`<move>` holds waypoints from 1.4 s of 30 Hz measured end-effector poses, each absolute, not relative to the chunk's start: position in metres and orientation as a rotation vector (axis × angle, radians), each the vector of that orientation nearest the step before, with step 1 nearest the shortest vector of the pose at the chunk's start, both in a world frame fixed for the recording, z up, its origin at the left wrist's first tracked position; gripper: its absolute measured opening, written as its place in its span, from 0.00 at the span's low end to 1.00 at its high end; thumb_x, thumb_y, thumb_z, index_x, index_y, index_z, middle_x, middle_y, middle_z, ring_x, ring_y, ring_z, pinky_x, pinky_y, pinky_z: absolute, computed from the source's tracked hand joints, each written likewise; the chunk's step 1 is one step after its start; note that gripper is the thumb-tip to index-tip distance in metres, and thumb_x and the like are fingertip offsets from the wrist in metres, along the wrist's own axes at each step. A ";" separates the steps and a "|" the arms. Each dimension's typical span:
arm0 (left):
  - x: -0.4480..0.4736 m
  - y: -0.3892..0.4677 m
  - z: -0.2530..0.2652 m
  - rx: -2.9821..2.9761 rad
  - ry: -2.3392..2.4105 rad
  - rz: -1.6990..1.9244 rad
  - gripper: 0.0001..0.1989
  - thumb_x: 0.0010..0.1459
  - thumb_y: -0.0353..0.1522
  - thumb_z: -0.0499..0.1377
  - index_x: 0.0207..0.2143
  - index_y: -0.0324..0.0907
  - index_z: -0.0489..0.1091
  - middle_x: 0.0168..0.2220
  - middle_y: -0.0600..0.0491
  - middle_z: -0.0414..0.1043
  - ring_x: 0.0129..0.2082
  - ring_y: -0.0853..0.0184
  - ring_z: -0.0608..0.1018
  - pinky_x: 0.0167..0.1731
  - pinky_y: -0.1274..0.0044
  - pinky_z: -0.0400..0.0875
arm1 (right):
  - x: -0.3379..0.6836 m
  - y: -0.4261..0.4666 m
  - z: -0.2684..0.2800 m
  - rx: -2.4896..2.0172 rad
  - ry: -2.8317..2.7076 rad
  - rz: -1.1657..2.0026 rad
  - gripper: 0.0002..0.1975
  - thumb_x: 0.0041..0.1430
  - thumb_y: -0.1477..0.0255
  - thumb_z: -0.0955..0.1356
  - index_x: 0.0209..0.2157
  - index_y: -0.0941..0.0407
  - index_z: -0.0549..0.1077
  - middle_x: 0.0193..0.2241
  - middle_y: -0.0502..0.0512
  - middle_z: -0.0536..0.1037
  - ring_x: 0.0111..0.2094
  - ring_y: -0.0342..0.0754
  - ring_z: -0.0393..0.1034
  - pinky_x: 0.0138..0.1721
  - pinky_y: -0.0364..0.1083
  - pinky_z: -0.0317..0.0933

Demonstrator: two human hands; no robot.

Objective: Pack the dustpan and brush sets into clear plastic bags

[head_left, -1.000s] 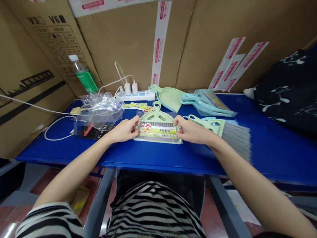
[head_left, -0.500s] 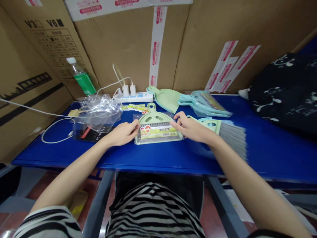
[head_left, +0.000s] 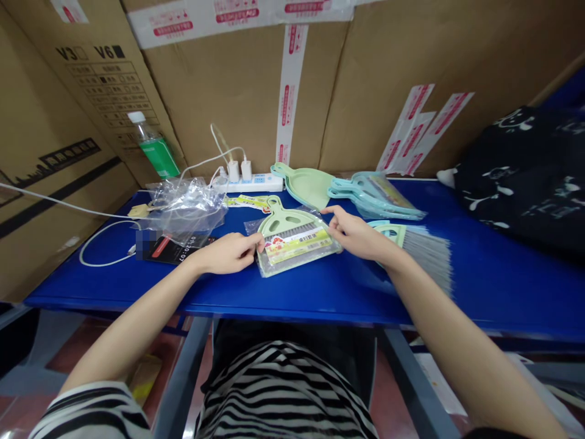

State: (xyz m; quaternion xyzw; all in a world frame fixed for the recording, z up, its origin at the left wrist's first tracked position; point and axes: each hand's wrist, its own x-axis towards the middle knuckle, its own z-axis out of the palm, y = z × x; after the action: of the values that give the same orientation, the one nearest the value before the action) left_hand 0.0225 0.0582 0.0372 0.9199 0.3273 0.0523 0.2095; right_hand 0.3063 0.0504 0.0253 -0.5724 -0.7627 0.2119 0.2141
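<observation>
A pale green mini dustpan set in a clear bag, with a yellow and red label card, lies tilted on the blue table. My left hand pinches the bag's left edge. My right hand holds its right edge, fingers on the upper right corner. Just right of my right hand lies a green hand brush with grey bristles.
Behind are a loose green dustpan, a stack of light blue dustpans, a white power strip, crumpled clear bags, a dark card, a green-labelled bottle and a white cable. Cardboard boxes wall the back; black cloth lies right.
The bagged dustpan set has turned, its right end lifting away from me. My right hand shifted up to the bag's upper right corner; my left hand stays at its left edge.
</observation>
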 end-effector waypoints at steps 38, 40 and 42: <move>0.033 0.049 0.018 3.595 0.408 0.971 0.19 0.67 0.25 0.45 0.56 0.43 0.64 0.42 0.51 0.77 0.32 0.72 0.76 0.31 0.80 0.69 | 0.311 0.038 0.031 -0.978 -1.131 1.319 0.20 0.46 0.79 0.73 0.41 0.51 0.70 0.42 0.54 0.82 0.46 0.55 0.76 0.51 0.59 0.69; 0.031 0.050 0.018 3.619 0.462 0.889 0.19 0.67 0.25 0.45 0.55 0.43 0.65 0.42 0.50 0.77 0.33 0.71 0.77 0.32 0.79 0.70 | 0.343 0.048 0.044 -1.067 -1.155 1.185 0.16 0.50 0.79 0.71 0.41 0.51 0.71 0.40 0.54 0.82 0.44 0.54 0.77 0.51 0.58 0.69; 0.031 0.051 0.017 3.642 0.501 0.751 0.19 0.66 0.25 0.44 0.54 0.42 0.67 0.43 0.49 0.77 0.36 0.69 0.78 0.33 0.79 0.71 | 0.375 0.060 0.052 -1.192 -1.209 1.017 0.11 0.52 0.79 0.69 0.38 0.52 0.73 0.37 0.56 0.82 0.41 0.53 0.78 0.48 0.56 0.70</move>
State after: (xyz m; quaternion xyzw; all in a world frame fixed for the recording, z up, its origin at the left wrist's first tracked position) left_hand 0.0311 0.0513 0.0166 0.9258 0.1273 0.1909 -0.3005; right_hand 0.3755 0.0601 0.0515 -0.5033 -0.5105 0.4296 0.5491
